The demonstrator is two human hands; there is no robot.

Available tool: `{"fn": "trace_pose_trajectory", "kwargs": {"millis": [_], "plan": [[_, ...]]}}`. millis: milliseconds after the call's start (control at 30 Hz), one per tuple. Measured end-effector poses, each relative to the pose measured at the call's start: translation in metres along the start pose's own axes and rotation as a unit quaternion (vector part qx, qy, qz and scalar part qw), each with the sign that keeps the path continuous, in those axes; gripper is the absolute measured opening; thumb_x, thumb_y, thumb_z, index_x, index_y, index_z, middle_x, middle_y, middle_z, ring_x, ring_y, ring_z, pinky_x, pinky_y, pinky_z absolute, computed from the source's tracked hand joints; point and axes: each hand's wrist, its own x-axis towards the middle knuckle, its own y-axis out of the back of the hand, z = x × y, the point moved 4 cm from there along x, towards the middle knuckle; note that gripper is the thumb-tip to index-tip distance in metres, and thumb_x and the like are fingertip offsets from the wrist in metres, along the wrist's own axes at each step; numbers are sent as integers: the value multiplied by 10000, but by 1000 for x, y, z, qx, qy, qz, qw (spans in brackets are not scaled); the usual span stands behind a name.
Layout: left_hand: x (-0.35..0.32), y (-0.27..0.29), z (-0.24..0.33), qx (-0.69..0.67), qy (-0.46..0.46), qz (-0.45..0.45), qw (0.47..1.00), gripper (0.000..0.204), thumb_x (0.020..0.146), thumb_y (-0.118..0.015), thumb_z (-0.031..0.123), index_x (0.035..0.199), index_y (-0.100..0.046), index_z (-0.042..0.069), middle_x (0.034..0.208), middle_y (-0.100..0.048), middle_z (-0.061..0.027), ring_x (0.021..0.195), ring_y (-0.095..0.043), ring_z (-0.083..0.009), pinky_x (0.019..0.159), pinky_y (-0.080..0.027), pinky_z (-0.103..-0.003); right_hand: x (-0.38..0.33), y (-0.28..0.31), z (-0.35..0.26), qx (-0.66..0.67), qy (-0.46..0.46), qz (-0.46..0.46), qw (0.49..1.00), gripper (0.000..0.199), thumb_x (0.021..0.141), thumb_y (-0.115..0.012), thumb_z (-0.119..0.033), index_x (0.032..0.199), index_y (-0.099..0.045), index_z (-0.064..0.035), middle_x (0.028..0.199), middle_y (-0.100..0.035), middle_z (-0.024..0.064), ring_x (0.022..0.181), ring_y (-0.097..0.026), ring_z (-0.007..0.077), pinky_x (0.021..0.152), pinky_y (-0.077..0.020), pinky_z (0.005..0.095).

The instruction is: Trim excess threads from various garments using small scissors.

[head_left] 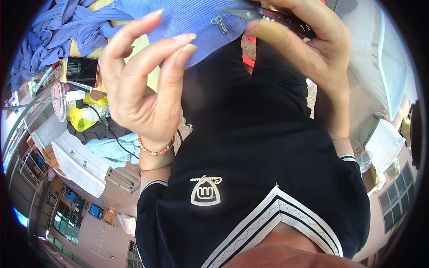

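Note:
A blue ribbed knit cloth [172, 27] lies over the table edge and toward my lap. A small metal hook fastener [219, 25] sits on it near its right edge. To the left of that fastener my left hand [143, 73] is raised, thumb and index fingertip pinched together. Whatever may be between those tips is too fine to make out. My right hand [319, 40], with a tan wrap round its thumb, grips what look like small dark scissors [241, 12]. Their pointed blade reaches left above the cloth, and the fingers hide much of the handle.
More blue knit pieces [91, 24] are heaped at the far left. A phone [83, 71] lies near them on the table, beside a white plug with a black cable [105, 123] and a yellow plastic bag [85, 118]. A clear, pale-edged sheet [375, 58] stands at the right.

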Motion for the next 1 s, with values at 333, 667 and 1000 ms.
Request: {"fn": "trace_pose_trajectory", "kwargs": {"millis": [333,667,1000], "plan": [[0,6,-12,-93,0,77,993,124,855,-699,-51,978,-715,-52,1065,-625,-128,978,-610,-185,883,-496,-296,15,-8,-22,-136,18,-118,984,363,784,-801,-197,1118,-707,-90,765,-573,45,607,-588,197,519,-463,298],[2,4,-18,-157,19,85,984,100,873,-679,-40,969,-697,-61,1040,-634,-147,959,-625,-200,905,-500,-314,20,-14,-28,-162,106,-75,978,298,749,-809,-182,1019,-730,-83,759,-581,24,630,-615,167,511,-490,282],[1,3,-21,-207,6,139,968,80,911,-625,-38,968,-674,-67,1067,-631,-163,982,-630,-224,921,-504,-333,12,-14,-16,-154,180,-46,970,327,744,-817,-121,1053,-725,-68,759,-611,41,646,-626,181,533,-483,283]]}}
